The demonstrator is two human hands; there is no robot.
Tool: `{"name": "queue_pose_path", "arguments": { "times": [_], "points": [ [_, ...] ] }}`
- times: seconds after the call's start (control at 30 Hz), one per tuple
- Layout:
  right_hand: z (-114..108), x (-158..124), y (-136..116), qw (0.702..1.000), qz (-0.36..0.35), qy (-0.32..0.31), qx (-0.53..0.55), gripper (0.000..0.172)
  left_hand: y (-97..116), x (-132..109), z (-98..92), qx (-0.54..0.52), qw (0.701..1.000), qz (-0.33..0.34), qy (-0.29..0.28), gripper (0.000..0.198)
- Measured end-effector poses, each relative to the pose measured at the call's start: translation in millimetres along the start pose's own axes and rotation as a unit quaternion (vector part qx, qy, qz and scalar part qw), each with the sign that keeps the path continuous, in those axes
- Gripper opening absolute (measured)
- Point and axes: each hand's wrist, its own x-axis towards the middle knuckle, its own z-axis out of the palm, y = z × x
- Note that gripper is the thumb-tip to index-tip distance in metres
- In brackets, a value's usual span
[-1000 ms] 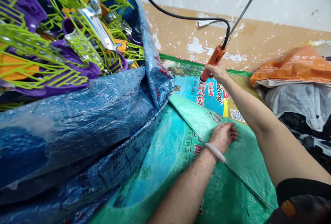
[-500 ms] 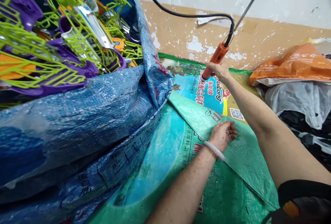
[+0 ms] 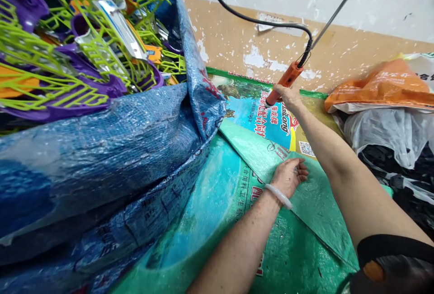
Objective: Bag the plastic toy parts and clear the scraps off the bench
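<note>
My right hand (image 3: 289,96) is wrapped round an orange electric screwdriver (image 3: 289,77), whose dark tip points down and left over the printed sacks. A black cord and a thin metal spring run up from its top end. Lower down, my left hand (image 3: 290,175) lies palm up with its fingers curled, above the folded edge of a green woven sack (image 3: 247,147). Small shiny metal pieces, too small to name surely, show in its palm. A pale bangle (image 3: 278,196) circles the left wrist.
At left bulges a blue woven sack (image 3: 101,158) full of green, purple and orange plastic parts (image 3: 91,40). On the right lie an orange bag (image 3: 379,83) and a clear plastic bag (image 3: 383,131) over black items. A peeling wall (image 3: 237,36) stands behind.
The view has shifted slightly. The right hand and the screwdriver have moved a little, with the screwdriver tilted somewhat more. The left hand stays palm up, almost in the same place.
</note>
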Motion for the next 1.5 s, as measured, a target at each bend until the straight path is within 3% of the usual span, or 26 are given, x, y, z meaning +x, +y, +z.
{"name": "queue_pose_path", "arguments": {
  "times": [0.23,0.57,0.87,1.0,1.23,1.5],
  "points": [
    [5.1,1.2,4.4,1.000,0.009,-0.028,-0.002,0.038,-0.3,1.3,-1.6,-0.004,1.000,-0.001,-0.007,0.007],
    [-30.4,-33.6,-37.9,0.998,-0.003,-0.067,0.006,0.029,0.0,0.3,-2.2,-0.009,1.000,-0.004,-0.003,0.012],
    [-6.4,-57.6,-37.8,0.994,-0.017,-0.111,0.009,0.035,-0.3,1.6,-4.3,-0.005,1.000,-0.004,-0.007,0.009],
    [-13.0,-54.0,-44.8,0.993,-0.019,-0.120,0.010,0.030,-0.6,2.2,-3.9,-0.010,1.000,-0.005,-0.001,0.011],
    [-28.6,-50.2,-46.6,0.995,-0.008,-0.097,0.015,0.041,1.5,-0.1,-2.2,-0.014,1.000,-0.013,0.010,0.013],
    [-19.0,-56.9,-35.1,0.995,-0.003,-0.094,0.030,0.050,1.4,-0.3,-2.5,-0.029,0.999,-0.021,0.013,0.013]
  ]
}}
